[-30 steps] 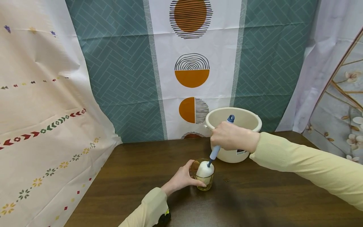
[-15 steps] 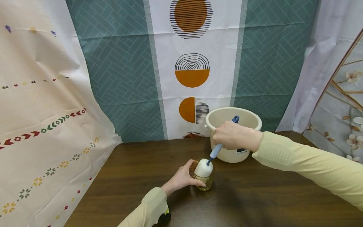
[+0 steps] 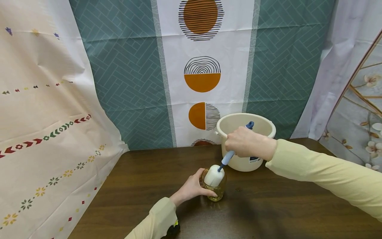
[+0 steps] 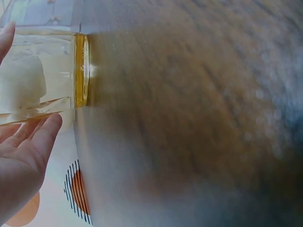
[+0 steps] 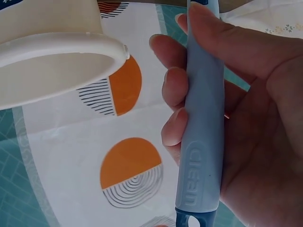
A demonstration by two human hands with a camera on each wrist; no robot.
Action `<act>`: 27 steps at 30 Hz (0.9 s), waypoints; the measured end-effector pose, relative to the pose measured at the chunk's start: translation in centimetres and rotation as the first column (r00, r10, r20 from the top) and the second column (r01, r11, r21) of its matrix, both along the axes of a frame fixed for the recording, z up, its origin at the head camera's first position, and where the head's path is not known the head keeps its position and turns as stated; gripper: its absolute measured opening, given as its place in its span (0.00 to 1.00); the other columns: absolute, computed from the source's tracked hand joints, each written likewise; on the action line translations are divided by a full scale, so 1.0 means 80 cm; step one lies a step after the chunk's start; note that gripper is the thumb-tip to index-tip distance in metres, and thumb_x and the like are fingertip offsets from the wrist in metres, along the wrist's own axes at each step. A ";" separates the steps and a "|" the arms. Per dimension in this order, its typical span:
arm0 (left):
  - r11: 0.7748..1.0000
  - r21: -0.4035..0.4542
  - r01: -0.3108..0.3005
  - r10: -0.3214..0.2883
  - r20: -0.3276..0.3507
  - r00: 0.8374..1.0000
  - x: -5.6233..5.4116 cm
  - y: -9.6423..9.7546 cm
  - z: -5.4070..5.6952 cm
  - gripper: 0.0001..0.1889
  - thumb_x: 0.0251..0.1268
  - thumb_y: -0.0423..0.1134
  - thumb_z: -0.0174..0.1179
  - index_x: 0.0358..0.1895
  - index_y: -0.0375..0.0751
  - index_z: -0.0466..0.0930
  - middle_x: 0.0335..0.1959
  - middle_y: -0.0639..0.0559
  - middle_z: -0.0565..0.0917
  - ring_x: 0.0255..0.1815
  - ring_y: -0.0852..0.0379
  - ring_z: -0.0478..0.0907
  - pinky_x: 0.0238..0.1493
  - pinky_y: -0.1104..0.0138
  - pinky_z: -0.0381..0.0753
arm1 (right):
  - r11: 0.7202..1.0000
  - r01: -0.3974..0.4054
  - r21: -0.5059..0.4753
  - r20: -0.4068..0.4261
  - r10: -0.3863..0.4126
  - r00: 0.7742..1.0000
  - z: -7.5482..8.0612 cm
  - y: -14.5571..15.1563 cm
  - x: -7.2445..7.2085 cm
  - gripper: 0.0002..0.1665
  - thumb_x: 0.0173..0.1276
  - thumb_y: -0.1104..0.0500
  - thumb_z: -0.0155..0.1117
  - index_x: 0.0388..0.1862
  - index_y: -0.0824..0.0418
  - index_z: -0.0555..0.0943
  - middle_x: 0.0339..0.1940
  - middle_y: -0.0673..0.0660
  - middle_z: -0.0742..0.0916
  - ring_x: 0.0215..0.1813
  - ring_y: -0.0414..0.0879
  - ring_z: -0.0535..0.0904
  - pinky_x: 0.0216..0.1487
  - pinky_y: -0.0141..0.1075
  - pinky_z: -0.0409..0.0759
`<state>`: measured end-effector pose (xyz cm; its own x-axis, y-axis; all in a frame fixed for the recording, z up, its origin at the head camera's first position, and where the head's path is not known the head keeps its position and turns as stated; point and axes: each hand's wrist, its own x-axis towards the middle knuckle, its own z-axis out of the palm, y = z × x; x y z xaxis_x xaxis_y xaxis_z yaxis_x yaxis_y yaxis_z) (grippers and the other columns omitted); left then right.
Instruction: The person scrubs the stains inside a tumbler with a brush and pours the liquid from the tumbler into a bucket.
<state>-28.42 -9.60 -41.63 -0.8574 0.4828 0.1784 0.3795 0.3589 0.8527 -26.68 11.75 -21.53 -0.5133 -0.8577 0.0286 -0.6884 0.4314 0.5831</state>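
An amber drinking glass (image 3: 219,192) stands on the dark wooden table, gripped between the thumb and fingers of my left hand (image 3: 192,188). My right hand (image 3: 243,142) is wrapped around the light-blue handle (image 5: 201,127) of a sponge bottle brush. The brush's white sponge head (image 3: 214,176) sits tilted in the glass, its upper part above the rim. In the left wrist view, the lower end of the sponge shows through the glass wall, above the base. The handle leans up and to the right, its dark-blue loop end (image 3: 250,125) pointing away from the glass.
Just behind my right hand, a cream plastic bucket (image 3: 241,166) stands on the table (image 3: 149,186) near the back wall. Patterned cloths (image 3: 134,83) hang behind and on both sides. A small black object (image 3: 173,229) lies beside my left sleeve.
The sponge head has shifted up and slightly left in the glass. My right hand has moved a little up and right, tilting the handle more. The left hand and glass stay put.
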 end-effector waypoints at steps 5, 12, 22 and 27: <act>0.999 0.044 0.018 -0.019 0.034 0.999 0.000 0.001 0.001 0.39 0.39 0.41 0.74 0.57 0.41 0.63 0.48 0.53 0.74 0.47 0.58 0.73 0.44 0.66 0.73 | 1.000 -0.028 -0.014 -0.099 0.027 0.995 0.001 -0.004 0.007 0.15 0.45 0.68 0.68 0.11 0.53 0.72 0.12 0.49 0.73 0.15 0.42 0.65 0.15 0.36 0.66; 0.999 0.037 0.018 -0.019 0.036 0.999 0.000 0.001 0.001 0.37 0.40 0.42 0.74 0.56 0.42 0.64 0.47 0.55 0.74 0.46 0.58 0.73 0.43 0.66 0.73 | 0.997 -0.071 0.021 -0.234 0.074 0.970 -0.001 -0.012 0.016 0.15 0.45 0.66 0.70 0.11 0.54 0.74 0.13 0.49 0.76 0.14 0.43 0.67 0.14 0.36 0.67; 0.999 0.043 0.024 -0.025 0.038 0.999 0.000 0.001 0.000 0.36 0.39 0.43 0.74 0.54 0.43 0.65 0.45 0.55 0.75 0.46 0.59 0.73 0.42 0.66 0.73 | 0.995 -0.057 0.079 -0.286 0.078 0.955 -0.005 -0.023 0.020 0.11 0.47 0.64 0.71 0.13 0.52 0.79 0.16 0.50 0.80 0.17 0.46 0.72 0.17 0.35 0.68; 0.999 0.032 0.023 -0.025 0.041 0.999 -0.001 0.001 0.000 0.36 0.40 0.44 0.74 0.54 0.44 0.65 0.47 0.54 0.75 0.47 0.58 0.72 0.43 0.65 0.73 | 0.993 -0.076 0.091 -0.320 0.102 0.942 -0.004 -0.026 0.021 0.10 0.47 0.63 0.71 0.14 0.52 0.80 0.15 0.50 0.80 0.17 0.45 0.72 0.17 0.35 0.66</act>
<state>-28.50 -9.54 -41.63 -0.8526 0.4981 0.1581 0.3516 0.3229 0.8787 -25.00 9.63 -21.88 -0.4087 -0.9056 0.1132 -0.4906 0.3226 0.8094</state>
